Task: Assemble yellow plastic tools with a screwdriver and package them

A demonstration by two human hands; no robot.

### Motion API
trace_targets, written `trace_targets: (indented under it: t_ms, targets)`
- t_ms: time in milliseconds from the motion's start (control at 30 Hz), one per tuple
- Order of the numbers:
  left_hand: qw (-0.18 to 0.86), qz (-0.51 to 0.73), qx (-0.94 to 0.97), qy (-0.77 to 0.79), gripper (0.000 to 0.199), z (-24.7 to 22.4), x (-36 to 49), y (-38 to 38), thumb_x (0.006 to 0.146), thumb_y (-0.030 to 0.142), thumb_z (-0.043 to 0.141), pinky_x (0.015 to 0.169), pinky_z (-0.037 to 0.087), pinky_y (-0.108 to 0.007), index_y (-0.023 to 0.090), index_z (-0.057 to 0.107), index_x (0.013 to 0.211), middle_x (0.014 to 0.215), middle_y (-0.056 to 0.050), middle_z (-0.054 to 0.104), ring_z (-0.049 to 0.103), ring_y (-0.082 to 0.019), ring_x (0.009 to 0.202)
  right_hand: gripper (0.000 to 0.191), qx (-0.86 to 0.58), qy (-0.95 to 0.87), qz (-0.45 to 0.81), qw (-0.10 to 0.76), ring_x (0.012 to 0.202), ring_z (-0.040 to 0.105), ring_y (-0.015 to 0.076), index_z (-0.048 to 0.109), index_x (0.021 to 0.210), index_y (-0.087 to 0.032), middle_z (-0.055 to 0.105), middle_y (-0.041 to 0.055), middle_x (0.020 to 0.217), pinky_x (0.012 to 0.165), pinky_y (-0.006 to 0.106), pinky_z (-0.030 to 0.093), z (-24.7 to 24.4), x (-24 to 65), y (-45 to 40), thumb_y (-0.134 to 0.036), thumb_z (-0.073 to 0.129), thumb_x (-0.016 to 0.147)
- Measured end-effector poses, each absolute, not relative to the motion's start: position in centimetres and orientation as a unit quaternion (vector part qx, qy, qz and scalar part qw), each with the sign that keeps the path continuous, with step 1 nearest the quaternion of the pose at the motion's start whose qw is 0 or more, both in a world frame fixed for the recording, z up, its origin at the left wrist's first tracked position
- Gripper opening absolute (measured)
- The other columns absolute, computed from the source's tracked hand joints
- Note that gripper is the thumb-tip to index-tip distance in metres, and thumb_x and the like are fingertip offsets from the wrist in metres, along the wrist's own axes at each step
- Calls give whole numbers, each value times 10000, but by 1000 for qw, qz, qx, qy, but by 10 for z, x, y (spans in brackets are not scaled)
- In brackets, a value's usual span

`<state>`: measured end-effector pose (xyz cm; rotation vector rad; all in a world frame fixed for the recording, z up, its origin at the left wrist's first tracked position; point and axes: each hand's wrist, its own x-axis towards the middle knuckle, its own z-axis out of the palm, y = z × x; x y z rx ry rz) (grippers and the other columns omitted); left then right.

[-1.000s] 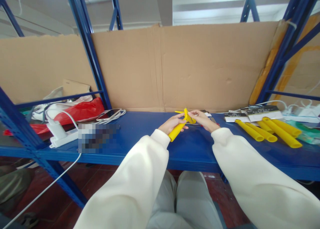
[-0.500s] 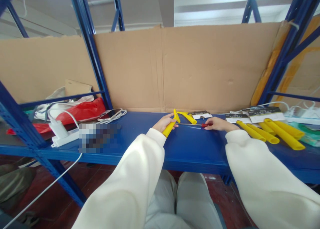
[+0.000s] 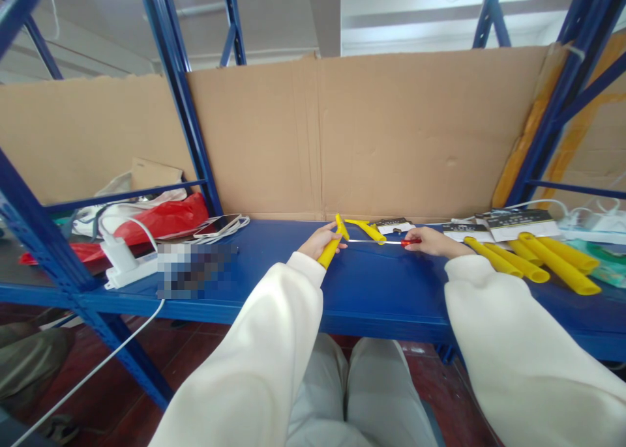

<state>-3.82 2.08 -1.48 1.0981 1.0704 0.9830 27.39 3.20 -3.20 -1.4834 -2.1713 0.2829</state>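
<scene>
My left hand (image 3: 320,242) is closed around a yellow plastic tool with a tubular handle and a crosswise head (image 3: 330,251), held tilted above the blue shelf. My right hand (image 3: 427,242) grips a screwdriver by its red handle (image 3: 409,242). The screwdriver's thin metal shaft points left, and its tip reaches the head of the yellow tool; whether it sits in a screw I cannot tell. Behind the shaft lies another yellow tool of like shape (image 3: 368,229), beside a black-and-white card (image 3: 392,226).
Right of my right hand lie several yellow tubes (image 3: 557,264) and black-and-white packaging cards (image 3: 523,225). On the left are a white power strip (image 3: 128,271), a red bag (image 3: 161,220) and a phone with a coiled white cable (image 3: 222,225). A cardboard sheet (image 3: 391,134) stands behind the shelf (image 3: 288,232).
My right hand has shifted slightly right, and the red screwdriver handle now shows more clearly, level with the yellow tool's head. My left hand keeps its grip almost unmoved.
</scene>
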Motion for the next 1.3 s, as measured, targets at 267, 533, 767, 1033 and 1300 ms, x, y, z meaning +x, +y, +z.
trace_targets:
  t_ms: [267, 533, 767, 1033, 1300]
  targets:
    - [617, 421, 481, 458, 777, -16, -39, 21, 884, -8, 497, 389, 420, -165, 254, 278, 1581, 1232, -132, 667, 650, -90, 527, 232, -530, -782, 89, 317, 764, 662, 254, 649, 728, -226, 735, 73, 773, 738, 376, 517, -30, 275, 30, -450, 700, 692]
    - [617, 414, 493, 452, 760, -19, -39, 24, 883, 17, 539, 393, 423, -163, 272, 325, 1566, 1220, -121, 670, 656, -92, 532, 267, -516, -783, 76, 338, 771, 659, 252, 643, 699, -225, 714, 61, 736, 735, 376, 518, -34, 273, 34, -485, 705, 696]
    - [614, 408, 500, 455, 760, -18, -37, 21, 876, 2, 521, 381, 425, -165, 271, 337, 1563, 1292, -131, 636, 656, -83, 523, 234, -519, -778, 85, 344, 745, 649, 245, 636, 696, -231, 708, 57, 732, 742, 381, 519, -34, 272, 33, -454, 704, 689]
    - [629, 408, 491, 444, 747, -14, -36, 16, 881, -16, 467, 366, 419, -177, 234, 316, 1569, 1343, -155, 616, 660, -88, 510, 205, -523, -774, 85, 346, 734, 641, 240, 607, 688, -237, 702, 51, 734, 747, 384, 516, -33, 270, 31, -423, 692, 674]
    - [641, 397, 485, 443, 755, -11, -35, 15, 892, -15, 453, 372, 433, -167, 234, 282, 1583, 1342, -160, 615, 658, -80, 518, 121, -532, -769, 65, 348, 721, 648, 240, 578, 662, -238, 704, 57, 722, 751, 380, 520, -33, 269, 31, -328, 659, 663]
